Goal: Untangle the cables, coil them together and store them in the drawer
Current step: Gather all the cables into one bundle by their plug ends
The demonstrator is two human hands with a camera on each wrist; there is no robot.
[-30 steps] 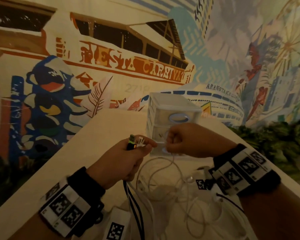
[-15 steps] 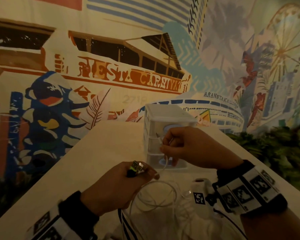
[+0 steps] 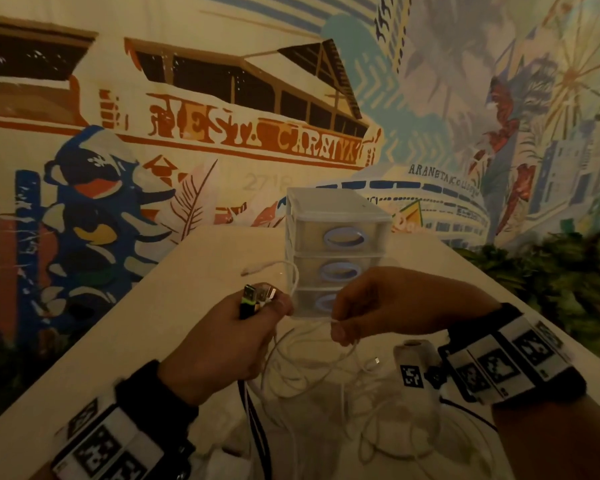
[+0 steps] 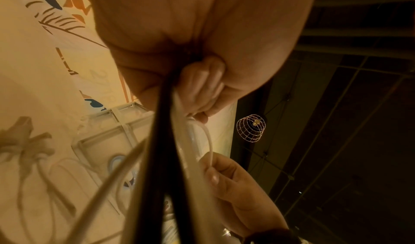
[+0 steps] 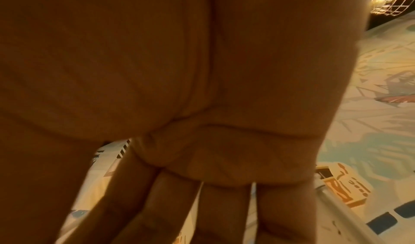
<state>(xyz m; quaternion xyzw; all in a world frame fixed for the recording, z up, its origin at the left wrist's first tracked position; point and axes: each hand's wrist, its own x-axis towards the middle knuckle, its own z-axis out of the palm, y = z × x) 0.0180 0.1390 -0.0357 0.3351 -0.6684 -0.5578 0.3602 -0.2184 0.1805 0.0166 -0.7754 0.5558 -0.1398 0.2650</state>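
Observation:
My left hand (image 3: 243,327) grips a bundle of cable ends, with a green-and-black plug (image 3: 248,299) and metal plugs sticking up from the fist. Black cables (image 3: 253,420) and white cables (image 3: 309,372) hang from it in tangled loops over the table. My right hand (image 3: 364,317) pinches a thin white cable (image 3: 321,322) between thumb and fingers, close to the left fist. One white cable end (image 3: 257,270) arcs up and to the left. In the left wrist view the fist (image 4: 202,80) clamps the cables and the right hand (image 4: 226,176) holds the white strand. The right wrist view shows only my palm (image 5: 179,88).
A small clear three-drawer unit (image 3: 336,251) with blue handles stands on the pale table (image 3: 201,258) just behind my hands, all drawers closed. A painted mural wall rises behind. Green foliage (image 3: 551,271) sits off the table's right edge.
My right hand has moved down from in front of the drawers and slid along the white cable, pinching it lower. The left fist stays on the plug bundle.

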